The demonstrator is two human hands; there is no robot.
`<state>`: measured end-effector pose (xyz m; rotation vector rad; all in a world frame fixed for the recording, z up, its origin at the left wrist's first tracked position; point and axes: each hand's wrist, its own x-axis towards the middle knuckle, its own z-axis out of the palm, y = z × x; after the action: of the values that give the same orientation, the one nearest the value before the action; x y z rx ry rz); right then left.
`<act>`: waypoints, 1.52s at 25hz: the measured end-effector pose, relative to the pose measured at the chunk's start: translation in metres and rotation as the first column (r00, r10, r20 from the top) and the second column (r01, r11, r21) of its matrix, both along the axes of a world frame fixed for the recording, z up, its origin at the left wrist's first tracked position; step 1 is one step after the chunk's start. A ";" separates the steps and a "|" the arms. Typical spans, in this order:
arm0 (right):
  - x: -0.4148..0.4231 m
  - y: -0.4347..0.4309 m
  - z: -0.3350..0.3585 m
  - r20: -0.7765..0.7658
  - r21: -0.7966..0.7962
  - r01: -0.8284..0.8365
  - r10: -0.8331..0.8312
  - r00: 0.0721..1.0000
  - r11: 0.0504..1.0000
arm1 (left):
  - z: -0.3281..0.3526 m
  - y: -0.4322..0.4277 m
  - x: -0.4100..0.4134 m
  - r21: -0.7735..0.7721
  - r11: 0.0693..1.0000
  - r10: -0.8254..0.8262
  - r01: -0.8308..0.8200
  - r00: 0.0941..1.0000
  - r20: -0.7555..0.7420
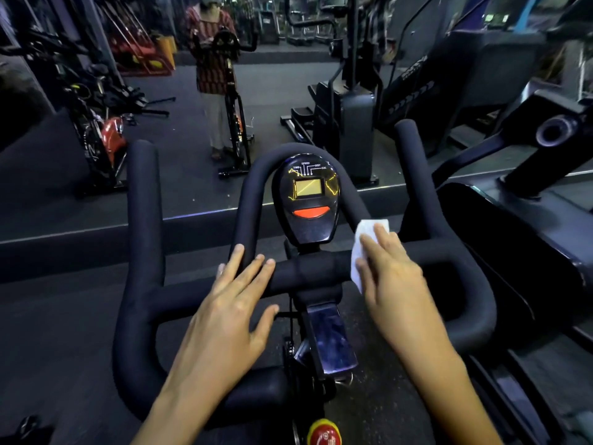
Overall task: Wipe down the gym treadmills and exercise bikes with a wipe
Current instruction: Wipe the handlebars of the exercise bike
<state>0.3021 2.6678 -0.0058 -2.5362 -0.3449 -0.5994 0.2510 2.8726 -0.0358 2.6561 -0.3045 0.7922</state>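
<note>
An exercise bike's black padded handlebar (144,226) fills the middle of the head view. Its oval console (308,200) with a small screen and a red button stands at the centre. My right hand (390,277) presses a white wipe (362,248) flat against the crossbar, just right of the console stem. My left hand (231,303) rests flat on the crossbar left of the stem, fingers spread, holding nothing. A red and yellow knob (324,433) shows at the bottom edge.
A mirror wall ahead reflects a person (211,65) standing at a bike. A second bike (102,136) stands at the left. A stair machine (349,123) and a large black machine (519,200) crowd the right side. Dark floor lies below.
</note>
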 end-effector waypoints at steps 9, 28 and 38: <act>-0.019 -0.004 0.005 0.095 0.204 -0.152 0.135 0.986 0.967 | 0.004 -0.001 0.000 -0.026 1.000 -0.011 0.012 1.000 0.019; 0.107 -0.002 0.056 -0.100 0.129 -0.324 0.337 0.936 0.937 | 0.101 0.002 0.163 -0.483 0.855 -0.168 0.191 0.982 0.092; 0.110 0.004 0.072 -0.029 0.238 -0.357 0.374 0.927 0.903 | 0.095 0.001 0.164 -0.499 0.840 -0.178 0.213 0.977 0.116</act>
<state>0.4118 2.6723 0.0664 -2.1879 -0.6678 -0.3728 0.4153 2.8736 0.0593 2.0677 -0.3247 0.7674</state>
